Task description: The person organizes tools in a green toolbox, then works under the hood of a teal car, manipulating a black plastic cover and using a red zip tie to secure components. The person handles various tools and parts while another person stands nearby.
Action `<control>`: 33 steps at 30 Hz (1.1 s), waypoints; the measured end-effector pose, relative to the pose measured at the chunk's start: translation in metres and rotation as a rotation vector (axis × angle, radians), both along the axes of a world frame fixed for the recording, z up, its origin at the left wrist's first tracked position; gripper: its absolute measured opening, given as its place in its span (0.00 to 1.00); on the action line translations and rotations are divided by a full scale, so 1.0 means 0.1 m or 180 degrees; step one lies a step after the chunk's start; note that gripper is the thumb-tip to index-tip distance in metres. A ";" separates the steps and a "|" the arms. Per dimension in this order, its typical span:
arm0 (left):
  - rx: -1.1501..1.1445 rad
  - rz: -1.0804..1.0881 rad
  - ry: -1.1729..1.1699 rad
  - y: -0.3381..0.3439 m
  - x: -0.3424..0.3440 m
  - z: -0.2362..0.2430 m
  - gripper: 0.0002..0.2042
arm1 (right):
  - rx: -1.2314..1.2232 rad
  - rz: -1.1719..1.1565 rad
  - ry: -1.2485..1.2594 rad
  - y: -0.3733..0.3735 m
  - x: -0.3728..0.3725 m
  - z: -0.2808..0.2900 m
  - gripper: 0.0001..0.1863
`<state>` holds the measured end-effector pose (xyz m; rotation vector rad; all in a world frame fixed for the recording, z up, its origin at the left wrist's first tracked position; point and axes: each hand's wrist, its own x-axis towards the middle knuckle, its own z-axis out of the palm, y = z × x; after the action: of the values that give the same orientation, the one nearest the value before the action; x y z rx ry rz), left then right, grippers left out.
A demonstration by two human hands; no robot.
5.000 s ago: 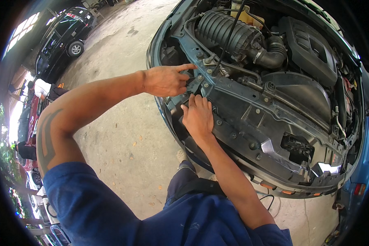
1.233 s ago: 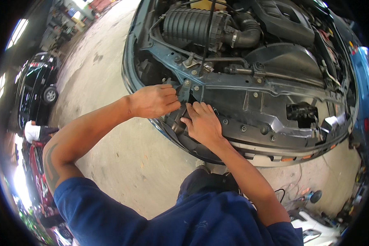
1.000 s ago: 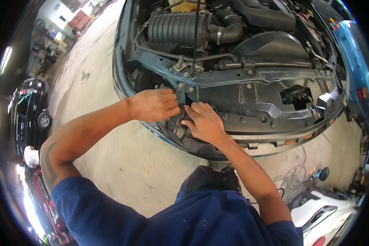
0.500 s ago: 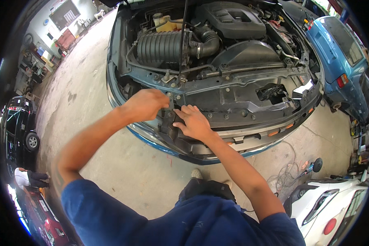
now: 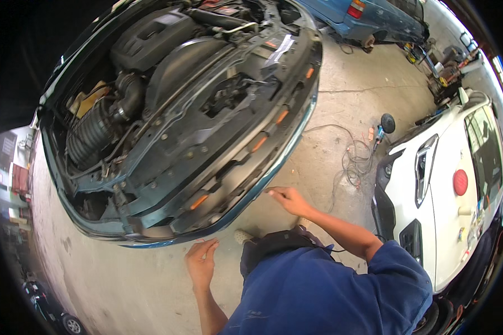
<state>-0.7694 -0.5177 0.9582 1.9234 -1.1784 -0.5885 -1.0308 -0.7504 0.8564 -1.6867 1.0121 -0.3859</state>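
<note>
My left hand has dropped below the lower left part of the dark teal car's front bumper, fingers bent together around something too small to make out, if anything. My right hand is just off the bumper's edge, thumb and fingers drawn together; what they hold is unclear. Above both hands lies the open engine bay, with a black engine cover, a ribbed air housing, a yellowish reservoir and a black front top panel.
At right stand a white car with a red round pad on it and, farther back, a blue vehicle. A polisher with looped cables lies on the concrete floor, near assorted gear along the wall. A black car shows at lower left.
My view has swung to the right. Both hands have left the top front panel, where they worked side by side, and are now lower and apart at the bumper's edge.
</note>
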 end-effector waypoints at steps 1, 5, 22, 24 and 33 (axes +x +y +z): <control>0.0040 -0.0056 0.0008 -0.14 -0.21 -0.03 0.07 | -0.0146 -0.0256 -0.0215 -0.02 -0.30 -0.14 0.21; -0.0133 -0.0471 -0.0170 -0.97 -0.94 -0.13 0.05 | 0.0813 -0.0913 -0.0580 -0.29 -1.48 -0.49 0.23; -0.0169 0.0257 0.1327 -3.38 -2.47 -0.38 0.08 | 0.1203 -0.1251 -0.0903 -3.10 -2.92 -0.32 0.21; -0.0280 0.0352 0.1573 -3.73 -2.47 -0.47 0.08 | 0.1023 -0.1160 -0.0621 -3.37 -2.79 -0.27 0.22; -0.0679 0.0334 0.1666 -5.28 -2.49 -0.22 0.07 | 0.0205 -0.0043 0.0026 -4.66 -2.18 0.39 0.24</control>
<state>-1.0182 -1.0452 0.9362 1.5128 -0.7657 -0.8124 -1.2492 -1.2163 0.8954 -1.6258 1.0320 -0.3519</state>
